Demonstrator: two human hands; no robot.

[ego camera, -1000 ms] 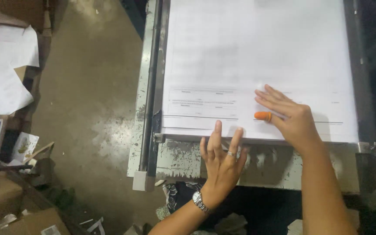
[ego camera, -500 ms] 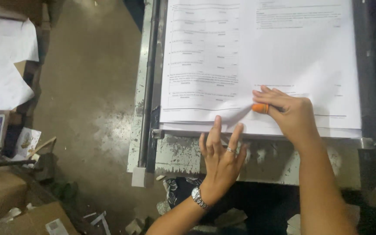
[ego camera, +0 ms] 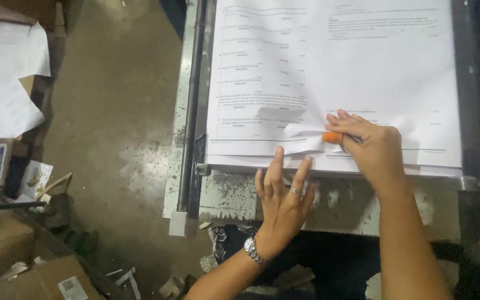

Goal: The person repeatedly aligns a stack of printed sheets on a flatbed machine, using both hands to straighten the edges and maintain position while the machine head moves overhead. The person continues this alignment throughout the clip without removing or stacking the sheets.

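A thick stack of large printed white sheets (ego camera: pixel 362 72) lies on a worn metal machine table (ego camera: pixel 340 205). My right hand (ego camera: pixel 365 147) rests on the stack near its front edge, with an orange rubber fingertip cover (ego camera: pixel 332 137) on one finger. That finger pushes the top sheet's lower part into a raised fold (ego camera: pixel 301 133). My left hand (ego camera: pixel 281 194), with a ring and a wristwatch, lies flat and spread on the table's front, its fingertips touching the stack's front edge just below the fold.
A dark metal rail (ego camera: pixel 193 100) runs along the table's left side. Left of it is stained concrete floor (ego camera: pixel 112 111). Loose white paper (ego camera: pixel 6 83) and cardboard boxes (ego camera: pixel 18 261) with scraps lie at the far left.
The view has shifted so more of the printed stack shows. My right hand's covered finger has slid the top sheet, and the fold has grown. My left hand stays at the front edge.
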